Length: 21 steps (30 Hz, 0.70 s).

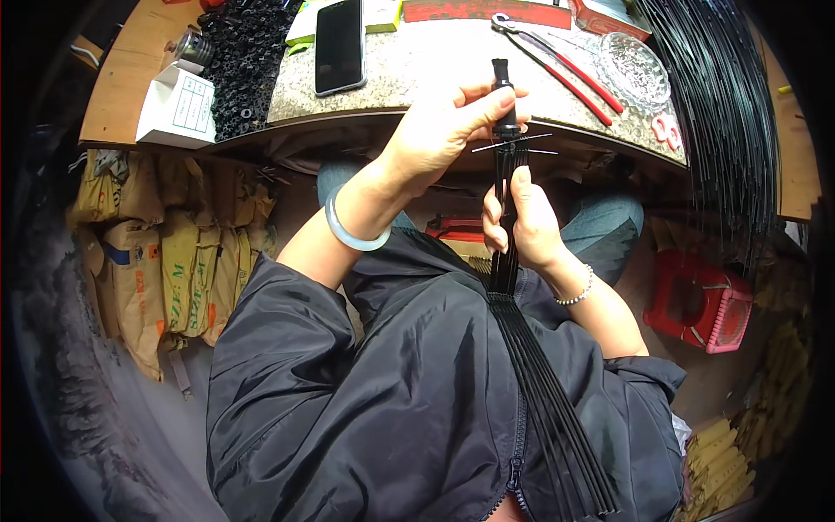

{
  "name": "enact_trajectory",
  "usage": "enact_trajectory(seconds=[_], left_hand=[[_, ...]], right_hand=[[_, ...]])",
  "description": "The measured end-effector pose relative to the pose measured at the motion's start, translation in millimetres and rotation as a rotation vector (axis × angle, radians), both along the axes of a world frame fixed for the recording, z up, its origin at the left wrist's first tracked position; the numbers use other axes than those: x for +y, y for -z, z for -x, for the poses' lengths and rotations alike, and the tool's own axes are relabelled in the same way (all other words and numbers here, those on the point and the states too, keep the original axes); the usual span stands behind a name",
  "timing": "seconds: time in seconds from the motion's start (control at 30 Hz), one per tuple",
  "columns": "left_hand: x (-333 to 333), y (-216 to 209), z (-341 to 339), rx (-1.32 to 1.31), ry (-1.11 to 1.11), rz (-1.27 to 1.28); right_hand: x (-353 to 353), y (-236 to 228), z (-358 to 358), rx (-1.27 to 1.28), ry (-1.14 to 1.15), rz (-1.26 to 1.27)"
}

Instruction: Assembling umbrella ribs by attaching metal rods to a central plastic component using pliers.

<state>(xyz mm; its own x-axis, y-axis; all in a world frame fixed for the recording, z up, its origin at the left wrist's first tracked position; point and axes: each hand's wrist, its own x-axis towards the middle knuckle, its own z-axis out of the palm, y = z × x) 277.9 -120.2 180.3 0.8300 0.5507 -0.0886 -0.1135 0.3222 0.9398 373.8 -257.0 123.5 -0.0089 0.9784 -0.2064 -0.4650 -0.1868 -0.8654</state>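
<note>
A folded black umbrella frame [552, 396] runs from above the table's front edge down across my lap, its long thin ribs fanning out at the lower end. My left hand [444, 126] is closed round its dark upper fitting, thumb and fingers pinching it below the flared tip. Just under those fingers, thin pale wires [537, 151] stick out crosswise from the fitting. Lower down, my right hand [532, 217] wraps round the bundled ribs, with the thumb pointing up along them. The far sides of both grips are hidden.
On the table lie a phone [339, 48], red-handled pincers [565, 74], a glass dish [635, 71], a white box [177, 106] and a heap of small black parts [243, 61]. Loose black ribs [726, 113] hang over the right edge. Sacks [165, 270] and a red plastic basket [696, 300] flank me.
</note>
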Motion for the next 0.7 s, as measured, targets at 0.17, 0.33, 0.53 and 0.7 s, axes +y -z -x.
enact_trajectory(seconds=[0.17, 0.33, 0.53, 0.7], left_hand=[[2, 4, 0, 0.095, -0.027, -0.197], [4, 6, 4, -0.004, 0.116, 0.093], [7, 6, 11, 0.072, 0.179, 0.045], [4, 2, 11, 0.064, 0.164, 0.061]], right_hand=[[0, 1, 0, -0.002, 0.0, 0.006], [-1, 0, -1, 0.007, 0.016, 0.021], [0, -1, 2, -0.047, 0.014, 0.022], [-1, -2, 2, -0.043, -0.013, -0.006]])
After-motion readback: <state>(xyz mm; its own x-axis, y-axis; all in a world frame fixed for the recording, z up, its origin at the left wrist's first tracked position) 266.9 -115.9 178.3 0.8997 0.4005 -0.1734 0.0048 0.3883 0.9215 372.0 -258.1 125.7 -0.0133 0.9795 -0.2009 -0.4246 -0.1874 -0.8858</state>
